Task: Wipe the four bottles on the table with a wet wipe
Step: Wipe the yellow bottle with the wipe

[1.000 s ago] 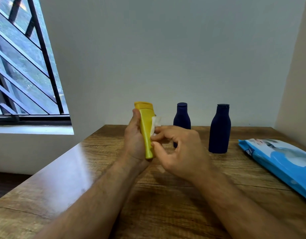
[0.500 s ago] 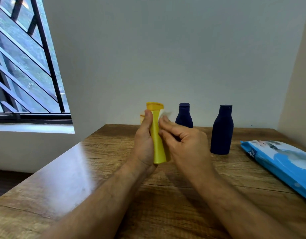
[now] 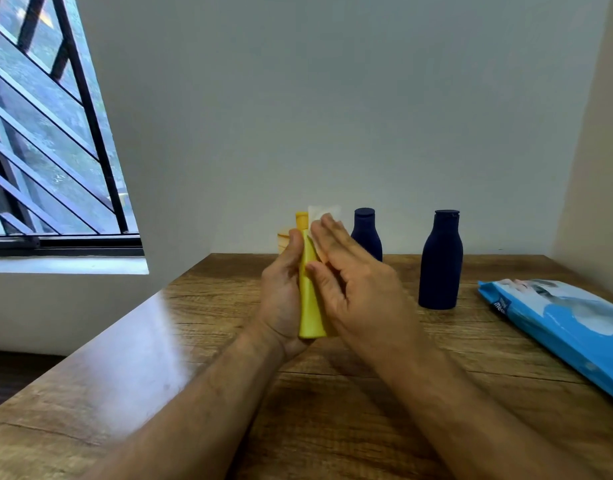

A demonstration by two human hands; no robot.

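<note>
My left hand (image 3: 281,289) grips a yellow bottle (image 3: 310,306) upright above the table, cap up. My right hand (image 3: 353,285) presses a white wet wipe (image 3: 324,214) flat against the bottle's right side with straight fingers; the wipe sticks out above my fingertips. A second yellow bottle (image 3: 283,239) peeks out behind my left hand, mostly hidden. Two dark blue bottles stand on the wooden table (image 3: 159,375): a smaller one (image 3: 365,233) behind my right hand and a larger one (image 3: 440,261) further right.
A blue pack of wet wipes (image 3: 561,317) lies flat at the table's right edge. A wall runs behind the table and another along the right. A barred window (image 3: 45,133) is at the left.
My right hand has slid the wipe up the yellow bottle toward the cap, and its fingers have straightened. Both hands with the bottle have shifted slightly right in view.
</note>
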